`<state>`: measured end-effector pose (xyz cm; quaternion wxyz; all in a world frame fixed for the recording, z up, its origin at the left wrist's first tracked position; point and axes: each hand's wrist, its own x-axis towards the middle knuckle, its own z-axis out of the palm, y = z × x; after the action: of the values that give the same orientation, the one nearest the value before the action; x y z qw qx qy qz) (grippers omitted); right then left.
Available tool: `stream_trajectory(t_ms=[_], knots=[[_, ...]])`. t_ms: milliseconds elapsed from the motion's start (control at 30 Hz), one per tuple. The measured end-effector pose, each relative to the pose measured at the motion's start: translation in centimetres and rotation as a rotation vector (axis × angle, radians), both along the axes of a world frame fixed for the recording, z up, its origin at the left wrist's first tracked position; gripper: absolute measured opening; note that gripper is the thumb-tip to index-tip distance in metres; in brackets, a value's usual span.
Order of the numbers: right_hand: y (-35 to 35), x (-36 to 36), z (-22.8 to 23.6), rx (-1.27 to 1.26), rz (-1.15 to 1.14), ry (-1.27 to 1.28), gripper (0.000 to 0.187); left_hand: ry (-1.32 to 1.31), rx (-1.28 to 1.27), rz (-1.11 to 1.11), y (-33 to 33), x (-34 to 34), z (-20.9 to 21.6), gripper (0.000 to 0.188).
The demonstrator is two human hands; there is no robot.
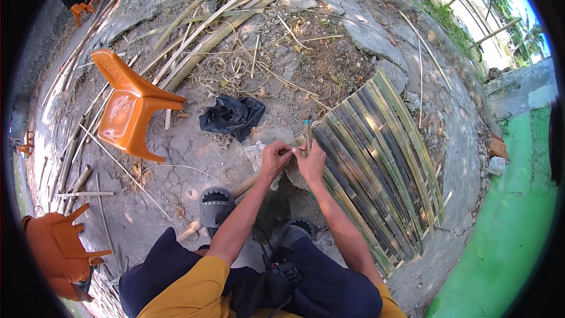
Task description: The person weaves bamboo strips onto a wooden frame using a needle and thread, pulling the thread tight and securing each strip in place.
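My left hand [275, 159] and my right hand [311, 161] meet in front of me, fingertips pinched together. Whatever sits between the fingertips is too small to make out. A slim rod-like tool [308, 131] with a bluish tip sticks up from my closed right hand; its kind is unclear. Just right of the hands lies a slatted bamboo panel [374, 159], its dark and green strips fanning out toward the lower right. Its narrower upper left end is beside my right hand. Under my left hand is a pale stone-like lump [255, 154].
A crumpled black plastic bag [232, 116] lies ahead. To the left are an orange plastic chair [126, 115] and long bamboo poles [203, 47]. A person in orange [56, 247] is at lower left. A green surface [494, 218] borders the right. Curled bamboo shavings litter the ground.
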<state>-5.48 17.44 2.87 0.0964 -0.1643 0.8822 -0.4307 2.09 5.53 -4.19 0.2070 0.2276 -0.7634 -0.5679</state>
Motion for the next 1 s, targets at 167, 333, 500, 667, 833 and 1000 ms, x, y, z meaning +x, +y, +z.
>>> stream_trajectory(t_ms=[167,333,500,667,833,1000], knots=[[1.1,0.8,-0.1,-0.117,0.037,-0.024,0.025,0.049,0.017,-0.004,0.1,-0.5,-1.1,0.015],[4.5,6.1,0.7,-0.210,0.081,-0.135,0.031,0.021,0.093,0.007,-0.1,-0.2,-0.8,0.015],[5.4,7.4,-0.2,-0.151,0.102,-0.032,0.033,-0.032,0.190,0.007,0.1,-0.6,-0.1,0.017],[5.2,7.7,0.2,-0.113,0.118,-0.082,0.032,0.016,0.109,0.004,-0.4,-0.2,-0.6,0.018],[5.6,7.7,1.8,-0.135,0.118,-0.015,0.029,-0.003,0.117,0.008,-0.2,-0.3,-0.7,0.019],[5.4,7.6,1.4,0.065,0.160,-0.123,0.026,0.019,0.063,-0.006,-0.8,-0.2,-1.1,0.019]])
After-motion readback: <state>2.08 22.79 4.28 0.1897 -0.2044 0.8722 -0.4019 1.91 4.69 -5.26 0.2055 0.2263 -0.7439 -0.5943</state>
